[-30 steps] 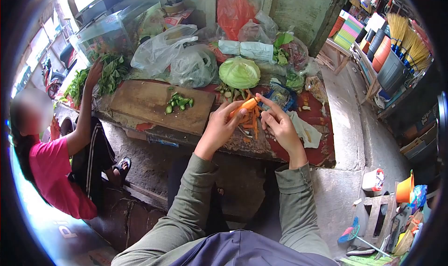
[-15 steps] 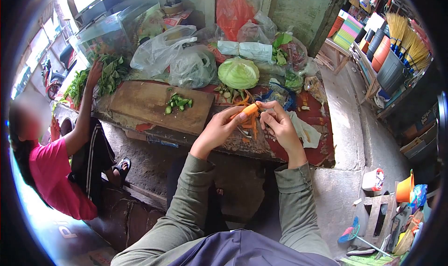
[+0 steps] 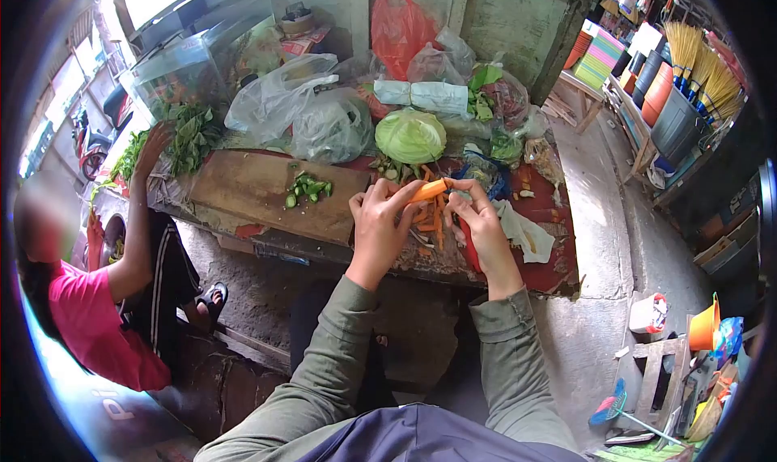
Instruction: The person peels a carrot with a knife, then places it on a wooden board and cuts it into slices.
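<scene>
A peeled-looking orange carrot (image 3: 429, 191) is held by my left hand (image 3: 377, 229), its fingers closed round the near end. My right hand (image 3: 490, 239) is closed on a red-handled tool (image 3: 470, 247), with thumb and fingertips right at the carrot's other end; the tool's working end is hidden. Below the carrot, orange peelings (image 3: 439, 223) lie heaped on the table edge. A pale green cabbage (image 3: 410, 136) sits just beyond the hands. To the left, chopped green vegetable pieces (image 3: 307, 188) rest on a wooden cutting board (image 3: 243, 183).
Plastic bags (image 3: 332, 126) and a red bag (image 3: 396, 33) crowd the table's back. A crumpled white cloth or paper (image 3: 524, 234) lies at right. On the left, a seated person in a pink shirt (image 3: 101, 316) reaches to leafy greens (image 3: 190, 142). Brooms (image 3: 716, 77) stand far right.
The carrot has shifted slightly in my hands, and my left hand has turned more upright. The red handle now shows below my right hand. The other person's hand has moved a little over the greens.
</scene>
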Tool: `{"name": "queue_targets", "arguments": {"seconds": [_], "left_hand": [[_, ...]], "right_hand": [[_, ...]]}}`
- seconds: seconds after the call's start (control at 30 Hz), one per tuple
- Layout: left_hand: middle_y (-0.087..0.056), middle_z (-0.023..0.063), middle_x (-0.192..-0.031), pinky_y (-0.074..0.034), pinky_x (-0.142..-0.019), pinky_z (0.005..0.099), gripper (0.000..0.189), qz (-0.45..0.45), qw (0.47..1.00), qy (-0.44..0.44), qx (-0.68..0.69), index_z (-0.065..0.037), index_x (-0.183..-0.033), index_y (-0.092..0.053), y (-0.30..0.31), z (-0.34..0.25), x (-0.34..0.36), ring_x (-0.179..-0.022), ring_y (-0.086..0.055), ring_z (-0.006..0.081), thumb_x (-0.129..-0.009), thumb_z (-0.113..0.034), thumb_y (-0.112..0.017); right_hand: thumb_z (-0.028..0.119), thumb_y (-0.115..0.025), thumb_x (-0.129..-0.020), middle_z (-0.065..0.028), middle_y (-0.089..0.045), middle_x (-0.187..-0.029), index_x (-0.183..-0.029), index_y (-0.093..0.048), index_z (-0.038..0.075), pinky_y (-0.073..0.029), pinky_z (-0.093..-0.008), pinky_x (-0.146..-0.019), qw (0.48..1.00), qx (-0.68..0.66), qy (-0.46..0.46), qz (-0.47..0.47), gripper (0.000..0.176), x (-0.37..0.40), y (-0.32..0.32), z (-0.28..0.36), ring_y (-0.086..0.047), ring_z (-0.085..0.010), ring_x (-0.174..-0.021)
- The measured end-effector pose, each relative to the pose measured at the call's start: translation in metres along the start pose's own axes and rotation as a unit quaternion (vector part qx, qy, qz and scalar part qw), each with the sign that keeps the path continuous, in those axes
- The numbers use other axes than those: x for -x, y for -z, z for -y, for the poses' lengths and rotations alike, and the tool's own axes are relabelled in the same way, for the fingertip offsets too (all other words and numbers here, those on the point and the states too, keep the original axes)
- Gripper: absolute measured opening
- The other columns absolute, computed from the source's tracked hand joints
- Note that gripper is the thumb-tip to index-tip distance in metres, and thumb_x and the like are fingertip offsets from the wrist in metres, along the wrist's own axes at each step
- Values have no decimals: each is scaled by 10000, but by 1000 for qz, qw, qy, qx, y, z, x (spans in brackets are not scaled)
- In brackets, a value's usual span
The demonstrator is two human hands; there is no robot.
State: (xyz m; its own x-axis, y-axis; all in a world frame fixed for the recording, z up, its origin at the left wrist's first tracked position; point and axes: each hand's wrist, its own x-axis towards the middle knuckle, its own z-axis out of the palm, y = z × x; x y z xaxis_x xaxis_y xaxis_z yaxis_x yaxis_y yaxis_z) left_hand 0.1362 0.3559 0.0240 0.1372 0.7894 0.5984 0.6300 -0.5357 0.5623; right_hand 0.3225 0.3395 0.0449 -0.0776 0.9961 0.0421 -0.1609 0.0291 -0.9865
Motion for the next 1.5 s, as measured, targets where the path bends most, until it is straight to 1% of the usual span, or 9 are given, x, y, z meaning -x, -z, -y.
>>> {"name": "queue_targets", "arguments": {"seconds": [0.07, 0.3, 0.47, 0.87, 1.03, 1.1, 1.13, 1.33, 1.5], "left_hand": [[-579, 39, -940, -363, -901, 426, 371, -15, 1000, -2, -11, -165, -1258, -719, -2, 0, 1, -966, -587, 228, -888, -151, -737], [-611, 99, -942, -460, -808, 371, 306, 52, 978, 63, 189, -75, -1235, -695, 3, -4, -4, -847, -614, 250, -953, -193, -704], [-663, 134, -1049, -510, -768, 317, 350, 106, 937, 74, 323, 15, -1250, -652, -3, 6, -2, -881, -649, 212, -1023, -252, -642], [-659, 20, -1125, -475, -889, 255, 372, 152, 833, 163, 507, 0, -1324, -601, -5, 7, -2, -1010, -594, 89, -1075, -275, -567], [-673, -3, -1082, -425, -934, 258, 341, 33, 841, 162, 515, -82, -1339, -599, 1, 5, -6, -1016, -564, 70, -1090, -305, -532], [-694, 18, -1124, -431, -952, 271, 350, 32, 852, 159, 498, -90, -1365, -564, 1, 9, -7, -1061, -580, 83, -1090, -305, -531], [-698, 30, -1141, -438, -974, 286, 349, 1, 839, 189, 511, -93, -1370, -540, 2, 8, -6, -1096, -590, 98, -1091, -303, -529], [-645, 140, -1268, -552, -1049, 369, 219, -80, 688, 261, 672, -51, -1214, -517, 0, 12, -8, -1172, -639, 206, -1026, -93, -620], [-656, 142, -1255, -547, -1046, 351, 172, -17, 678, 247, 692, -37, -1157, -541, 0, 11, -5, -1168, -645, 205, -1016, -74, -633]], "right_hand": [[266, -581, -1057, 27, -573, -790, -1314, -588, 146, -324, -180, -508, 1000, -19, -15, 19, 284, 1, -1, 3, -495, -16, -683], [244, -599, -1053, 40, -595, -789, -1268, -618, 150, -294, -189, -485, 998, 27, 51, 23, 235, -2, 3, -1, -409, -4, -568], [279, -562, -1068, -12, -596, -796, -1277, -569, 138, -333, -205, -507, 992, -103, 41, 58, 252, 2, 1, 1, -440, -43, -566], [364, -537, -1072, -28, -572, -840, -1373, -526, 216, -370, -219, -497, 928, -361, 2, 94, 335, -5, 3, -5, -442, -78, -538], [387, -515, -1081, -32, -592, -816, -1551, -360, 194, -366, -235, -494, 991, -111, -38, -71, 531, -4, 3, 5, -446, -75, -546], [422, -513, -1078, -29, -610, -807, -1592, -280, 81, -356, -244, -502, 976, 144, -42, -155, 659, -10, 2, -13, -456, -68, -556], [468, -552, -1054, -15, -611, -773, -1586, -249, -3, -357, -247, -519, 980, 138, -57, -128, 773, -7, 5, -11, -465, -63, -562], [440, -663, -1002, 22, -597, -725, -1484, -465, 24, -302, -218, -477, 989, 112, -29, -94, 667, -6, -5, -9, -414, -25, -516], [327, -685, -1003, 40, -572, -766, -1353, -581, 61, -281, -191, -432, 994, -61, -28, -85, 452, -2, -9, 4, -349, 5, -483]]}}
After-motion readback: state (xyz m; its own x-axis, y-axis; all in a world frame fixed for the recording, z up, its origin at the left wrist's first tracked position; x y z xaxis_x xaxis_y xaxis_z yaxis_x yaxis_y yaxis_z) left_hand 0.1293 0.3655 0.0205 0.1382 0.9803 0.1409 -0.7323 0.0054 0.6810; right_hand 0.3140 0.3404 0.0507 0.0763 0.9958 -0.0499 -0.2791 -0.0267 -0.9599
